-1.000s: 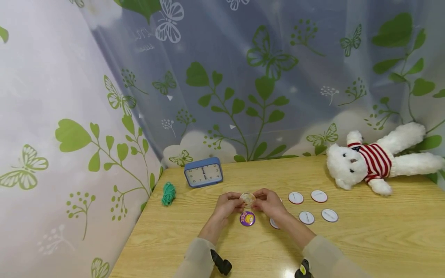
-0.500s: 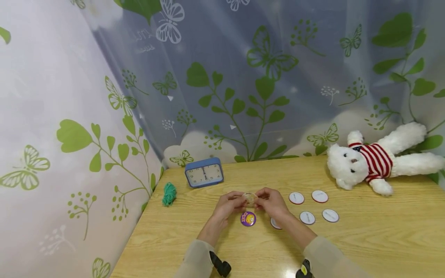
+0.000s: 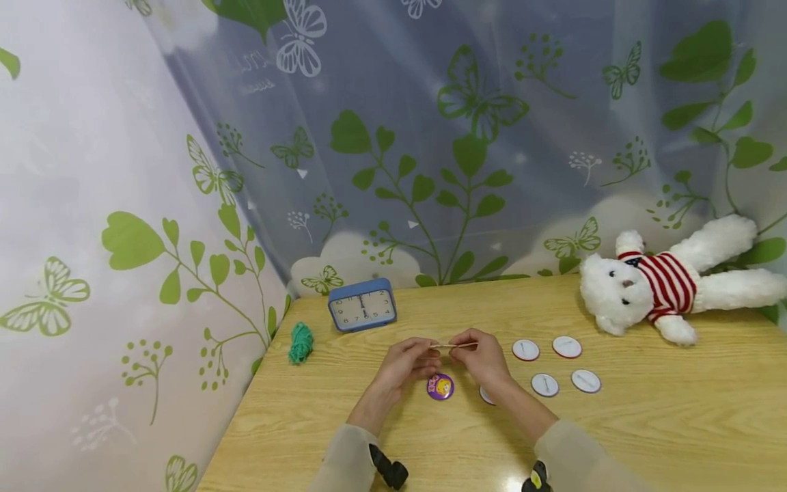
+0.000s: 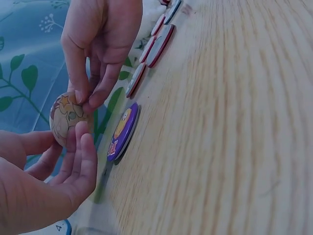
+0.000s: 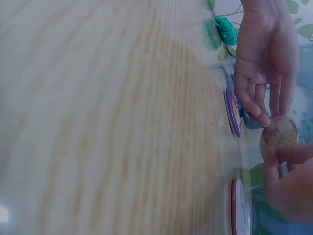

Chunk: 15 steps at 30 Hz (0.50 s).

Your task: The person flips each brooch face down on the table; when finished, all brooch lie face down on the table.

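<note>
A round pin badge (image 4: 61, 120) with a cartoon print and an orange star is held above the table between both hands; in the head view it appears nearly edge-on. My left hand (image 3: 399, 367) pinches its left side with thumb and fingers. On its right side, my right hand (image 3: 486, 361) does the same. Just below the hands, a purple badge (image 3: 440, 387) with a yellow cartoon figure lies face up on the wooden table (image 3: 295, 424). Right of the right hand, several badges (image 3: 544, 385) lie white back up, pins showing; one is partly hidden by that wrist.
A blue clock (image 3: 363, 305) stands at the back of the table, left of the hands. Green yarn (image 3: 300, 343) lies near the left edge. A white teddy bear (image 3: 667, 287) in a striped sweater lies at the back right, against the printed curtain (image 3: 418, 137).
The held badge has been tilted from showing its round face to nearly edge-on in the head view. Both hands stay in about the same place; the things on the table have not moved.
</note>
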{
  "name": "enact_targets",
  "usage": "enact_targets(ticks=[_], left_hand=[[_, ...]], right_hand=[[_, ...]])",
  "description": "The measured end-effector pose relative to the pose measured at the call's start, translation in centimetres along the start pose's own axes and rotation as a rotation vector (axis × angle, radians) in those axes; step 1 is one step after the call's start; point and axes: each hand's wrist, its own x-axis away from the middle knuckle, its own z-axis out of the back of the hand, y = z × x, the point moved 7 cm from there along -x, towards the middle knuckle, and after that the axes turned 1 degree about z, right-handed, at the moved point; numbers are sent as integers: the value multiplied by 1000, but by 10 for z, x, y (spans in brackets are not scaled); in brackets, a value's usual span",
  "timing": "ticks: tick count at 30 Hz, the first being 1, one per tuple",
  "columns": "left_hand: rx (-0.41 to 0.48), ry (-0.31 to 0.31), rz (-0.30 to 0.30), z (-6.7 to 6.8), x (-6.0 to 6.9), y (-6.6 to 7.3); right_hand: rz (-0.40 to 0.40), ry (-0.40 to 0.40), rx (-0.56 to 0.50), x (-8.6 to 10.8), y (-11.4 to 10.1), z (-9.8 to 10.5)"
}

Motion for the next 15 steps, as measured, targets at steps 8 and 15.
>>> enact_targets(ticks=[8, 15], left_hand=[[18, 57, -29, 3, -2, 0], [53, 93, -61, 6, -4, 1]], right_hand=[[-23, 3, -62, 1, 2, -3], [-87, -40, -206, 1, 6, -11]])
